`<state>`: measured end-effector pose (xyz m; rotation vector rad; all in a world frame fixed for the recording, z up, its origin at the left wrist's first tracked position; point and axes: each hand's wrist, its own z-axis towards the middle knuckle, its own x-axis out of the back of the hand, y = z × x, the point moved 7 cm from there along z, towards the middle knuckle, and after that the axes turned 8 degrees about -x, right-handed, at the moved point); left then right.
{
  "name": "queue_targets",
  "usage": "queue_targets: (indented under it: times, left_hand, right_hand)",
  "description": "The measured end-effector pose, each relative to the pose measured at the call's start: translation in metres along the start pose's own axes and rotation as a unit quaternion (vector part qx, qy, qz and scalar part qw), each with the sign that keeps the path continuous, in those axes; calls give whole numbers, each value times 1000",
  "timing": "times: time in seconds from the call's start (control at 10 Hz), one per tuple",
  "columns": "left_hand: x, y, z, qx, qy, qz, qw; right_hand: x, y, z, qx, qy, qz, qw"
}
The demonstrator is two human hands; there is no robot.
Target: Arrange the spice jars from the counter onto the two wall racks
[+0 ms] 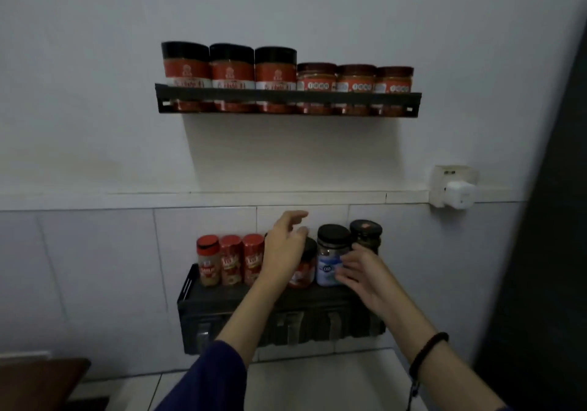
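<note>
Fingers [344,266] of the right hand [365,278] are curling loosely against the blue-labelled jar [330,256] on the lower rack [190,286], though whether they are gripping it I cannot tell, while the left hand [284,248] is hovering spread and empty in front of a red-labelled jar [303,271]. Sitting on that rack are three red-capped shakers [231,259] and at least three black-lidded jars; the upper rack [287,97] is holding six jars, three tall and three short.
</note>
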<state>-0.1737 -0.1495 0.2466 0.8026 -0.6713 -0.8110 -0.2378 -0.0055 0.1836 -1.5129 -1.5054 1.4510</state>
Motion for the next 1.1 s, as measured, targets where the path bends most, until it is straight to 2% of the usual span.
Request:
queue_targets:
  times: [0.1, 0.2, 0.3, 0.5, 0.6, 0.8, 1.1]
  left_hand:
    - [-1, -58, -24, 178, 58, -151, 971]
    - [2, -78, -41, 258, 83, -224, 936]
    - [12, -88, -47, 289, 108, -270, 912]
    - [44, -113, -49, 298, 211, -332, 870]
    - [54, -111, -54, 300, 227, -362, 853]
    - [69, -113, -56, 305, 227, -373, 847]
    - [75, -118, -55, 326, 208, -438, 812]
  right_hand:
    - [-7, 36, 14, -84, -53, 184, 978]
    - [-13, 40, 19, -90, -66, 280, 954]
    - [-12, 40, 18, -87, -52, 307, 946]
    - [-35, 55, 7, -118, -48, 343, 931]
    - [-50, 58, 0, -115, -44, 368, 922]
    - [-49, 64, 2, -97, -32, 398, 912]
    - [-34, 70, -9, -96, -34, 340, 935]
